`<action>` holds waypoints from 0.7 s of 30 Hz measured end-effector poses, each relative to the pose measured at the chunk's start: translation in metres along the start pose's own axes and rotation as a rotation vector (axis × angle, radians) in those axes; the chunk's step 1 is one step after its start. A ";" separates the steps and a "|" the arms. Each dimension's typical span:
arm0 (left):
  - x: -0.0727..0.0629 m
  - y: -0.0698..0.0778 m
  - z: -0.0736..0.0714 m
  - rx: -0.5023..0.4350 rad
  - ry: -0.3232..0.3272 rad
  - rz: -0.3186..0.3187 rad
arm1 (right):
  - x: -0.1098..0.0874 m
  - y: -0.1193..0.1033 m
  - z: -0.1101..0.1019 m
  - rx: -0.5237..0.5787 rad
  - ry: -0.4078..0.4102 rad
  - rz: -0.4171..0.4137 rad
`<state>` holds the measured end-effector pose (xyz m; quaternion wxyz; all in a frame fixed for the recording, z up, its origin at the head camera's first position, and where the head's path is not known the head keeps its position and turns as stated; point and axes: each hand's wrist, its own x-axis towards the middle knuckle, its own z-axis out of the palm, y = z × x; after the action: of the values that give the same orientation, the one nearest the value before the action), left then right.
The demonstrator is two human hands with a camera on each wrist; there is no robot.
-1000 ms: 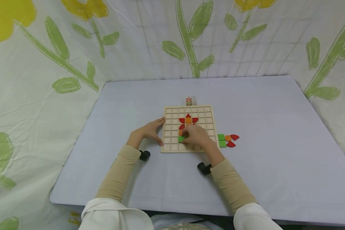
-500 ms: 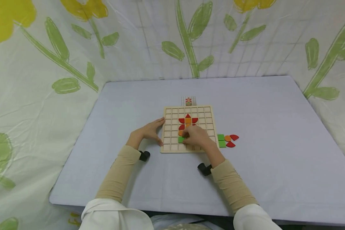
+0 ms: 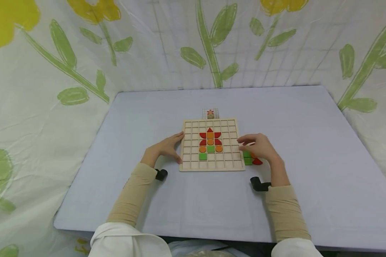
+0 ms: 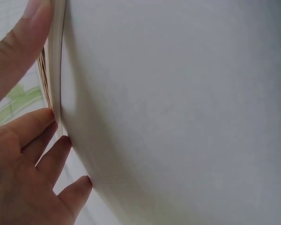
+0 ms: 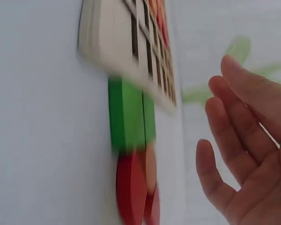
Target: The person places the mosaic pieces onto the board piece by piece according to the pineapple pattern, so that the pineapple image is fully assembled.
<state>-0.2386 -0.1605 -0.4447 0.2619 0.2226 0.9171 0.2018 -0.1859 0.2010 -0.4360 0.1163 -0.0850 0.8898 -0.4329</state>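
A wooden grid board [image 3: 193, 169] lies on the table with a flower-like pattern of flat pieces. In it I see a red triangle [image 3: 209, 130], an orange square [image 3: 210, 135], several red curved pieces, and orange circles [image 3: 219, 148] beside a green square [image 3: 211, 149]. Another green square [image 3: 203, 156] sits lower left. My left hand [image 3: 165, 147] touches the board's left edge, thumb and fingers spread along it. My right hand [image 3: 258, 145] hovers by the right edge with loosely bent fingers, nothing between them. Beneath it lie loose green squares [image 5: 126, 115] and red pieces [image 5: 131, 187].
A small pattern card [image 3: 210, 113] with a printed flower lies behind the board. A loose orange circle [image 3: 253, 155] is partly hidden under my right hand. Black wrist cameras [image 3: 161, 174] hang below both wrists. The white table [image 3: 148, 117] meets a flowered curtain [image 3: 193, 57] at the back.
My right hand has left the board's middle and moved right, over the loose pieces. The central green square and right orange circle are now uncovered. My left hand has stayed put.
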 end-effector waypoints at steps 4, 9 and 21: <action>-0.001 -0.003 -0.001 -0.030 0.004 0.020 | -0.012 0.020 -0.016 -0.017 0.010 0.070; -0.001 -0.002 -0.001 -0.031 0.006 0.022 | -0.018 0.031 -0.018 -0.043 -0.028 0.129; -0.001 0.000 0.000 0.038 0.004 0.013 | -0.017 0.030 -0.019 -0.137 -0.050 0.157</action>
<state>-0.2381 -0.1609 -0.4442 0.2546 0.2331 0.9199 0.1862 -0.1763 0.2377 -0.4461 0.1658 -0.0335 0.9181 -0.3584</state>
